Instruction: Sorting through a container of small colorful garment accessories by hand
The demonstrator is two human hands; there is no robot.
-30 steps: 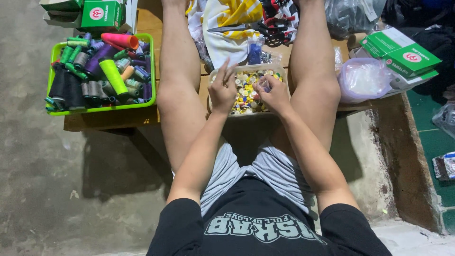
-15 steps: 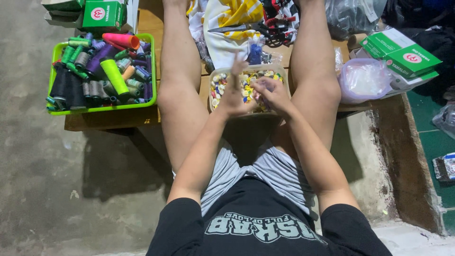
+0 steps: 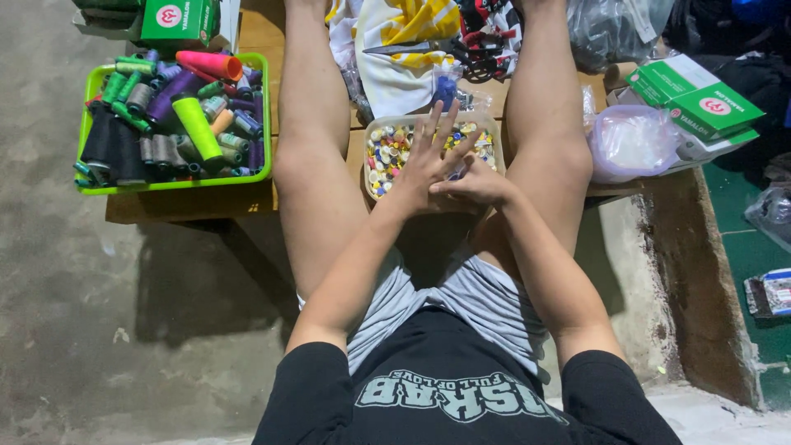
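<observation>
Since a second ago the left hand (image 3: pixel 428 169) has spread flat, fingers wide, over the clear plastic tub of mixed coloured buttons (image 3: pixel 381 156); the right hand (image 3: pixel 476 185) lies curled against it, grasp indeterminate. Sorting appears ongoing. The tub sits between the knees on the wooden board (image 3: pixel 189 206).

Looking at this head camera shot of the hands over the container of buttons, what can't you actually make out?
- Head view: whether the right hand pinches a button; the left hand overlaps its fingertips.
- The near part of the button container: both hands cover it.
- Single buttons: too small to tell apart.
- The scissors on the yellow-and-white cloth: handle end lost in clutter.
- The person's feet: cut off by the top edge.
</observation>
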